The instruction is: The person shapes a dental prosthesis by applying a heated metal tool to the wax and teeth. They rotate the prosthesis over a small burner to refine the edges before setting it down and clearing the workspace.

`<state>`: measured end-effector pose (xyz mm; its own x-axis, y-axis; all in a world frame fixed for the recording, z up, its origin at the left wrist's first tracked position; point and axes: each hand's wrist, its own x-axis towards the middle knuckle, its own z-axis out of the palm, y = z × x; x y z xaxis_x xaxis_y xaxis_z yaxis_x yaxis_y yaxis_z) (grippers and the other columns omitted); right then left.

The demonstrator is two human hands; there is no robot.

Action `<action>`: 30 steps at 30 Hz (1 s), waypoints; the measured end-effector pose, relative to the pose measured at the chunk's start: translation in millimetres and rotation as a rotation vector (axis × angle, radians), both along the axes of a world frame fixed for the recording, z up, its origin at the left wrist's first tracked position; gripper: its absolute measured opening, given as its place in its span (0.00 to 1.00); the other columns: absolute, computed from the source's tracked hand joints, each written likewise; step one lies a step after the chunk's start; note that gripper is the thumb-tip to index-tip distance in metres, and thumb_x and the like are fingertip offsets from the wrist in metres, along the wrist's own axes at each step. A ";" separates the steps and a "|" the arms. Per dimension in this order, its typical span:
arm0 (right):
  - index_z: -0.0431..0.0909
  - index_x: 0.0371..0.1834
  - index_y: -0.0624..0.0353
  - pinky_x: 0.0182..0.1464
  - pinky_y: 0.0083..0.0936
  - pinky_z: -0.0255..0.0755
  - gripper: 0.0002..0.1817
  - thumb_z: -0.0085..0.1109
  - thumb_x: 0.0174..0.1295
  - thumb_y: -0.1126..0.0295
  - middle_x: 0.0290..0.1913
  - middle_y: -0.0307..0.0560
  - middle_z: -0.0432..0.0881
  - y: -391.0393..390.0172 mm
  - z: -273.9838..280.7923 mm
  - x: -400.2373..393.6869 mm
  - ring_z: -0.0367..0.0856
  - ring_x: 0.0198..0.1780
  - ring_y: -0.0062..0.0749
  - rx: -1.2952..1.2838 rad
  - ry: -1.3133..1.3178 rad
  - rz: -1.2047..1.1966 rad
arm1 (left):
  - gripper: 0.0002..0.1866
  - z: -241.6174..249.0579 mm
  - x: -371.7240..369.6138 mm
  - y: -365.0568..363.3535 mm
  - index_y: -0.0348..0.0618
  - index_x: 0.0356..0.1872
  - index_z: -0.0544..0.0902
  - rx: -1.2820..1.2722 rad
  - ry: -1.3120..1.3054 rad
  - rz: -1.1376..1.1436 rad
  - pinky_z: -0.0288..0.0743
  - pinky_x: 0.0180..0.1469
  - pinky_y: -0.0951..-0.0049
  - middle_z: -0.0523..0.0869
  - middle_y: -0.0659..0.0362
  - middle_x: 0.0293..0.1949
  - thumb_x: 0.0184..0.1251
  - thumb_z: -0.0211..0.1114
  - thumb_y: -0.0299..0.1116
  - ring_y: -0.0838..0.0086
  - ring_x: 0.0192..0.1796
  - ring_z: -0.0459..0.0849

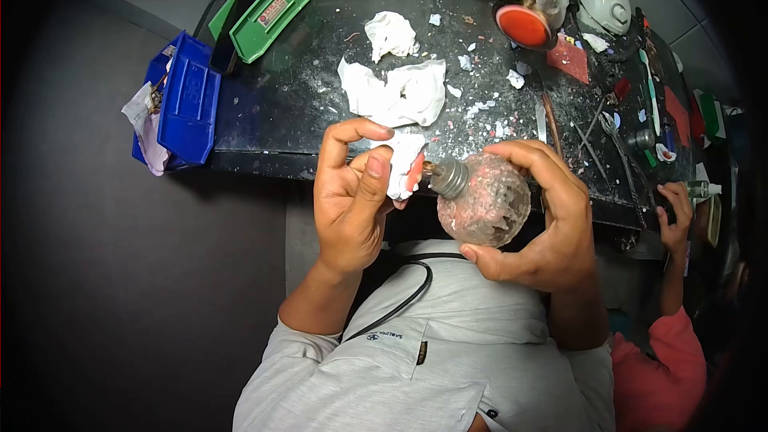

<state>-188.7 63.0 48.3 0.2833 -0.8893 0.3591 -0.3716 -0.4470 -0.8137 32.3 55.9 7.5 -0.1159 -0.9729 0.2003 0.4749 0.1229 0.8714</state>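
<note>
My right hand [556,212] grips a round glass spirit lamp [488,204], tilted sideways. Pinkish residue coats the glass, and its grey threaded metal neck points left. Between the fingers and thumb of my left hand [348,200] is a white plaster piece with pink wax [415,170] on its right side. The lamp's wick end is right at the pink wax. Both hands are in front of my chest, by the table's front edge. Just beyond them a crumpled white sheet [420,92] lies on the dark table, with another white crumpled piece [390,35] behind it.
Blue [190,108] and green bins [272,16] stand on the left. Plaster crumbs litter the dark tabletop [276,104]. Metal tools [592,140], a pink sheet [569,60] and a red-faced object [522,26] lie to the right. Another person's hand [676,220] rests near the right edge.
</note>
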 end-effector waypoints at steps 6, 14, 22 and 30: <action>0.78 0.53 0.66 0.51 0.32 0.77 0.39 0.82 0.33 0.65 0.46 0.53 0.82 0.6 0.3 -0.9 0.83 0.47 0.40 0.005 0.010 0.002 | 0.16 3.0 -4.4 0.4 0.38 0.59 0.64 0.006 -0.055 0.063 0.71 0.34 0.85 0.86 0.54 0.35 0.81 0.54 0.36 0.85 0.32 0.79; 0.78 0.52 0.67 0.52 0.27 0.74 0.38 0.81 0.33 0.65 0.46 0.49 0.82 -3.1 -6.7 -12.0 0.81 0.46 0.32 0.052 -0.125 -0.140 | 0.16 1.3 -0.2 -1.4 0.38 0.59 0.64 0.054 0.083 -0.045 0.69 0.31 0.85 0.86 0.51 0.36 0.81 0.54 0.36 0.82 0.29 0.76; 0.78 0.53 0.69 0.52 0.27 0.75 0.39 0.82 0.33 0.65 0.45 0.49 0.82 0.1 -2.9 -10.8 0.81 0.46 0.32 0.041 -0.178 -0.123 | 0.15 -4.3 2.9 -4.5 0.38 0.60 0.63 0.120 0.336 -0.264 0.60 0.27 0.84 0.82 0.54 0.32 0.82 0.51 0.34 0.83 0.24 0.69; 0.78 0.54 0.68 0.50 0.29 0.78 0.40 0.83 0.34 0.64 0.46 0.53 0.82 2.0 -1.7 0.5 0.83 0.47 0.36 -0.031 -0.116 0.010 | 0.16 6.3 0.8 -1.3 0.38 0.60 0.63 0.210 0.359 -0.235 0.61 0.27 0.84 0.81 0.52 0.36 0.81 0.52 0.35 0.83 0.24 0.68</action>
